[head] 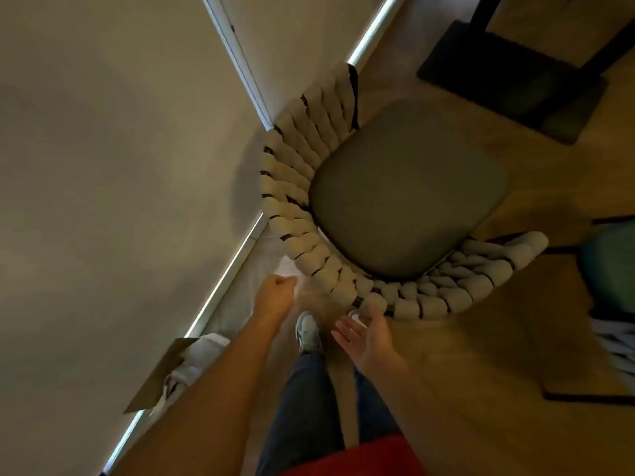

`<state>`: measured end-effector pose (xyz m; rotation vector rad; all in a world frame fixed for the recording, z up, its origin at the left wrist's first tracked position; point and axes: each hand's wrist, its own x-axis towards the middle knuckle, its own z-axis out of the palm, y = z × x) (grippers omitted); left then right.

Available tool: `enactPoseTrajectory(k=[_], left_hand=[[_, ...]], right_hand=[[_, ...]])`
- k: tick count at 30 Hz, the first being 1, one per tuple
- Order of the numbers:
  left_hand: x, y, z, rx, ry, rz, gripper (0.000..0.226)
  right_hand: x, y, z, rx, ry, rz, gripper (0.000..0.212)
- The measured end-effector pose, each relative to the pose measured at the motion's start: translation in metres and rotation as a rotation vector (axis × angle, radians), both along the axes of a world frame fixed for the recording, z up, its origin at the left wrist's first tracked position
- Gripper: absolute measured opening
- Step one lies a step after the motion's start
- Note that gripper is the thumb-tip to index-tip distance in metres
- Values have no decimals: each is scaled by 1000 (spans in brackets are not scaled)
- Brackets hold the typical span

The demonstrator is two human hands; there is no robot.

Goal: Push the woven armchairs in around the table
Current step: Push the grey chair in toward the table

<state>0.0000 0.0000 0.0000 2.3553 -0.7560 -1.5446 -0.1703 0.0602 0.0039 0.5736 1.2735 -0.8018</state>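
Reaching toward the woven armchair [378, 214], right hand [369, 333] w/ fingers spread, just beside its backrest; left hand [276, 290] fisted, holding nothing. Chair sits near wall, by desk base [512, 80].

Looking straight down: woven armchair [343, 214], grey seat cushion, back curved toward wall [103, 166]. Right hand [366, 333] open, fingers spread, just beside chair's back rim (contact unclear). Left hand [276, 290] curled in fist, holding nothing, apart from chair. Black table base [508, 80] beyond chair. Shoe [307, 333] on wood floor [481, 338] between arms.
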Motion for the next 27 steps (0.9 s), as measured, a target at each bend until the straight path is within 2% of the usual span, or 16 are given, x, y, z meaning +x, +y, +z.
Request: enactPoseTrajectory(k=[4, 7, 14, 20, 24, 27], left_hand=[[15, -40, -9, 80, 161, 222, 42], [24, -72, -15, 91, 244, 244, 53], [37, -145, -28, 179, 407, 156, 43], [46, -191, -43, 256, 338, 71, 35], [47, -203, -51, 305, 340, 14, 41], [48, -201, -60, 271, 306, 5, 40]], right_hand=[[0, -16, -20, 16, 75, -217, 52], [-2, -29, -34, 88, 72, -392, 50], [3, -51, -47, 203, 107, -603, 47], [21, -49, -58, 172, 162, -728, 52], [24, -54, -60, 203, 193, -765, 51], [21, -56, -62, 247, 218, -807, 51]])
